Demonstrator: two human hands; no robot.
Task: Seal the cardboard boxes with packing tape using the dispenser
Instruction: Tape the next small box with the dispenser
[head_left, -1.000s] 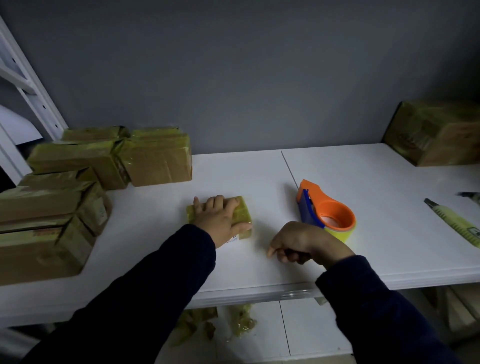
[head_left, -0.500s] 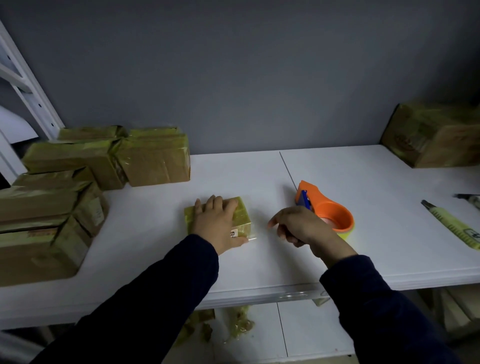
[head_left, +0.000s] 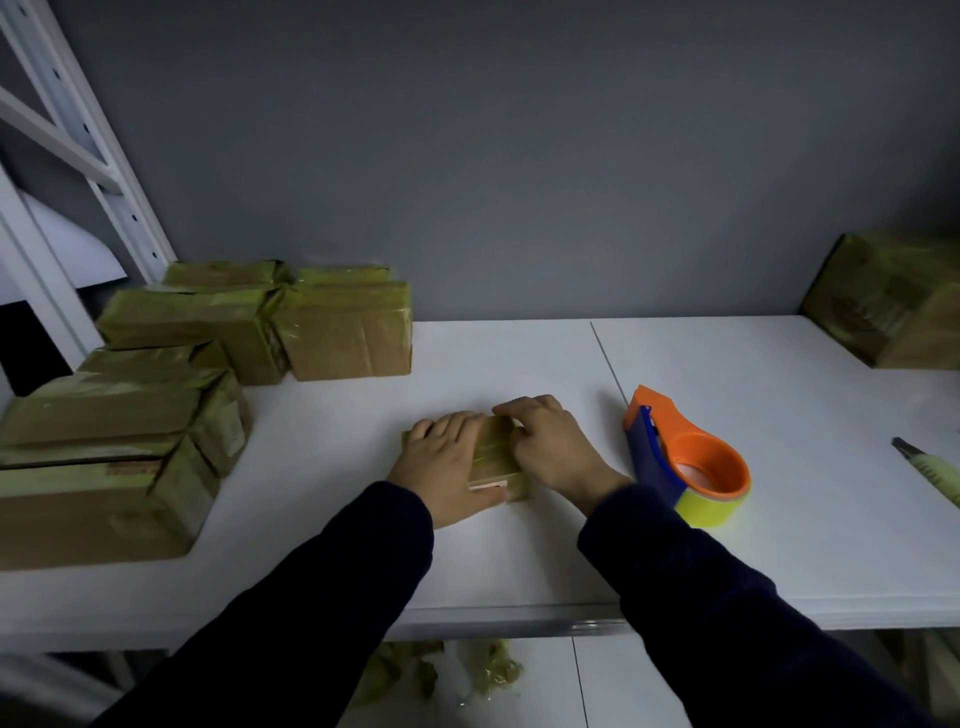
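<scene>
Two hands are laid on a small box (head_left: 493, 449) at the middle of the table (head_left: 519, 561). The left hand (head_left: 441, 467) is spread flat on its left half. The right hand (head_left: 550, 452) is curled over its right end, fingertips pressed on top. Just to the right, the dispenser (head_left: 685, 467) lies untouched. Taped boxes (head_left: 208, 364) are stacked far left.

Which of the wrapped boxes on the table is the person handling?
The small box mid-table, under the left hand and right hand; the larger stacked boxes at left and the big box far right lie untouched.
</scene>
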